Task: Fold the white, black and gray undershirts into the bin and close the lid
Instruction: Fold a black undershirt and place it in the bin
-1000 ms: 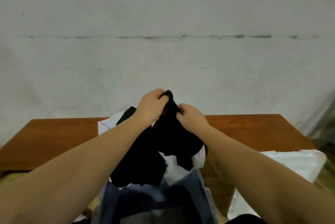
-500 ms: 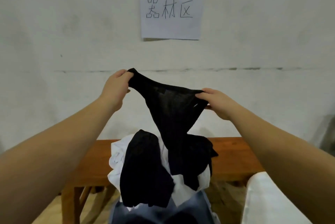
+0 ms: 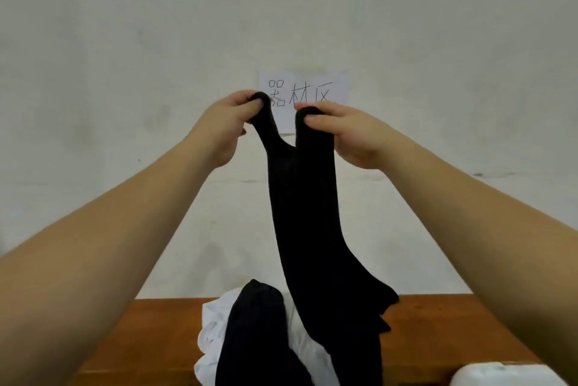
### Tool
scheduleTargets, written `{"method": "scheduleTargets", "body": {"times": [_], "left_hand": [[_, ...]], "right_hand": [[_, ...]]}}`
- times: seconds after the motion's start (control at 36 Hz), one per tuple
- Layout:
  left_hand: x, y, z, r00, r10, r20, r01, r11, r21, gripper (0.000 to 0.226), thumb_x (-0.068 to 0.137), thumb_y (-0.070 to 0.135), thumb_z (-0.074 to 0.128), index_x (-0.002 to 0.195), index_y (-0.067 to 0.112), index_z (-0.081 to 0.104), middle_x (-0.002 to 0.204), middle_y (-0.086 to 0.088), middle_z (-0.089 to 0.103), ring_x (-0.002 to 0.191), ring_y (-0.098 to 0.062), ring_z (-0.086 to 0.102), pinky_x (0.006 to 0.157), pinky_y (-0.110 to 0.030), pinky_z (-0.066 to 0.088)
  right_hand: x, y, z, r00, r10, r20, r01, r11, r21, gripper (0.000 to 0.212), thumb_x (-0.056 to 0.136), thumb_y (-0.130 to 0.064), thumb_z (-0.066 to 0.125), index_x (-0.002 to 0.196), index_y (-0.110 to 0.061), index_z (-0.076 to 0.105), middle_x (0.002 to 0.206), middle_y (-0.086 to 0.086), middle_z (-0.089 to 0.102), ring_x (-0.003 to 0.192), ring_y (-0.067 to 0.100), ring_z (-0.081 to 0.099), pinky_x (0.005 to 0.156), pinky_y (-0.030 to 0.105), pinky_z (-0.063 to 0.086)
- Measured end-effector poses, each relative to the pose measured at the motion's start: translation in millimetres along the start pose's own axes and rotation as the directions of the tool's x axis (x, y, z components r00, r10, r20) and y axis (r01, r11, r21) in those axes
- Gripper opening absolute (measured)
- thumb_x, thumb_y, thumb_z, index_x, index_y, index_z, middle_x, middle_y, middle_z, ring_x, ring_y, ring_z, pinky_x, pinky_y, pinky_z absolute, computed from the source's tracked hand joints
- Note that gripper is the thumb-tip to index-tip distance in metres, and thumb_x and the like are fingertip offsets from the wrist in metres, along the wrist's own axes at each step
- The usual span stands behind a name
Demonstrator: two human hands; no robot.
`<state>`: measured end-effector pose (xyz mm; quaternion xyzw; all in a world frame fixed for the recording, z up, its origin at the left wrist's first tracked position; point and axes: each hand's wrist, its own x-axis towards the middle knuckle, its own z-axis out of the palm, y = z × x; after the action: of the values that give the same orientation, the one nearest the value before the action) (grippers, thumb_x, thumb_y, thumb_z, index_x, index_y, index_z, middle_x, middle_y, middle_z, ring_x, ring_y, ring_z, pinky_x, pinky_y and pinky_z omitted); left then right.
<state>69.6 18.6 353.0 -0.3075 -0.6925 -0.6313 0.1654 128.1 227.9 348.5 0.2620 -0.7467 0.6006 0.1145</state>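
A: Lying nearest, at the lower edge, what is cut off?
B: White undershirt (image 3: 215, 332) on the bench (image 3: 162, 332), under dark fabric; a white object (image 3: 500, 374) at lower right is cropped, identity unclear.
A: Grip state?
B: Left hand (image 3: 223, 126) and right hand (image 3: 350, 135) each pinch one strap of the black undershirt (image 3: 305, 213), raised above the bench; its hem hangs to the pile. Open room lies either side.
A: Beyond?
B: Wall sign (image 3: 325, 88), partly covered by both hands.

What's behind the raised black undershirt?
Wall and a paper sign whose lower middle the black undershirt covers; lower down, the table and white undershirt.
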Motion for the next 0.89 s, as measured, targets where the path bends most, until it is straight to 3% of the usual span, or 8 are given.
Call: {"method": "scheduleTargets", "body": {"times": [0.14, 0.28, 0.39, 0.5, 0.58, 0.75, 0.83, 0.89], "left_hand": [[1, 18, 13, 0.995, -0.023, 0.095, 0.023, 1.0, 0.005, 0.013, 0.097, 0.026, 0.057, 0.098, 0.03, 0.069, 0.097, 0.015, 0.072, 0.093, -0.005, 0.061, 0.086, -0.03, 0.036], [-6, 11, 13, 0.981, -0.145, 0.131, 0.145, 0.989, 0.007, 0.035, 0.085, 0.043, 0.067, 0.116, 0.026, 0.07, 0.123, 0.002, 0.069, 0.103, -0.018, 0.059, 0.09, -0.033, 0.039], [-16, 2, 9, 0.97, -0.165, -0.178, 0.162, 0.986, -0.034, 0.016, 0.095, 0.036, 0.056, 0.105, 0.023, 0.06, 0.108, 0.004, 0.062, 0.091, -0.016, 0.054, 0.074, -0.028, 0.039], [-54, -1, 15, 0.968, 0.111, -0.224, -0.056, 0.97, 0.236, 0.022, 0.094, 0.043, 0.057, 0.092, 0.021, 0.054, 0.084, 0.008, 0.055, 0.074, -0.008, 0.05, 0.067, -0.024, 0.039], [-72, -2, 26, 0.994, 0.06, -0.087, -0.017, 0.907, 0.42, 0.039, 0.084, 0.054, 0.067, 0.103, 0.023, 0.052, 0.091, 0.012, 0.055, 0.069, -0.004, 0.051, 0.06, -0.024, 0.037], [-65, -18, 35, 0.997, 0.004, -0.078, 0.044, 0.802, 0.595, 0.042, 0.089, 0.034, 0.065, 0.123, 0.017, 0.047, 0.107, 0.006, 0.061, 0.092, -0.017, 0.061, 0.069, -0.031, 0.046], [-60, -22, 26, 0.994, 0.015, -0.109, 0.056, 0.785, 0.617, 0.017, 0.093, 0.025, 0.051, 0.108, 0.017, 0.054, 0.088, 0.003, 0.063, 0.079, -0.021, 0.061, 0.059, -0.031, 0.043], [-58, -27, 18, 0.994, -0.055, -0.094, 0.093, 0.874, 0.476, 0.017, 0.091, 0.028, 0.051, 0.098, 0.015, 0.059, 0.088, -0.003, 0.067, 0.081, -0.025, 0.065, 0.069, -0.035, 0.052]], "right_hand": [[11, -13, 17, 0.998, 0.007, 0.066, 0.0, 0.994, -0.107, 0.011, 0.095, -0.011, 0.06, 0.102, -0.012, 0.067, 0.104, 0.005, 0.07, 0.104, 0.018, 0.065, 0.104, 0.036, 0.044], [14, -12, 26, 0.999, 0.022, -0.044, -0.03, 0.985, -0.172, 0.024, 0.094, -0.017, 0.063, 0.113, -0.003, 0.067, 0.11, 0.008, 0.072, 0.104, 0.017, 0.068, 0.092, 0.029, 0.052], [18, -6, 30, 0.973, 0.016, -0.229, -0.065, 0.976, -0.207, 0.016, 0.091, -0.025, 0.067, 0.1, -0.014, 0.073, 0.102, 0.003, 0.074, 0.1, 0.017, 0.069, 0.091, 0.032, 0.053], [21, -5, 36, 0.924, 0.017, -0.383, -0.117, 0.963, -0.241, 0.012, 0.089, -0.027, 0.067, 0.089, -0.016, 0.07, 0.084, -0.001, 0.067, 0.079, 0.016, 0.061, 0.069, 0.026, 0.045], [24, -7, 45, 0.909, 0.054, -0.413, -0.192, 0.935, -0.3, 0.012, 0.089, -0.027, 0.064, 0.092, -0.016, 0.068, 0.077, -0.003, 0.057, 0.068, 0.014, 0.049, 0.056, 0.025, 0.035], [28, -2, 73, 0.946, 0.096, -0.308, -0.193, 0.933, -0.303, 0.022, 0.091, -0.023, 0.062, 0.101, -0.006, 0.072, 0.084, 0.003, 0.062, 0.07, 0.015, 0.052, 0.068, 0.027, 0.04], [27, 2, 72, 0.96, 0.114, -0.256, -0.201, 0.918, -0.342, 0.016, 0.092, -0.033, 0.062, 0.093, -0.02, 0.072, 0.093, -0.005, 0.065, 0.081, 0.011, 0.056, 0.075, 0.026, 0.044], [26, 5, 66, 0.955, 0.131, -0.267, -0.225, 0.905, -0.361, 0.021, 0.09, -0.041, 0.062, 0.094, -0.023, 0.072, 0.11, 0.0, 0.067, 0.096, 0.015, 0.06, 0.086, 0.03, 0.048]]}}
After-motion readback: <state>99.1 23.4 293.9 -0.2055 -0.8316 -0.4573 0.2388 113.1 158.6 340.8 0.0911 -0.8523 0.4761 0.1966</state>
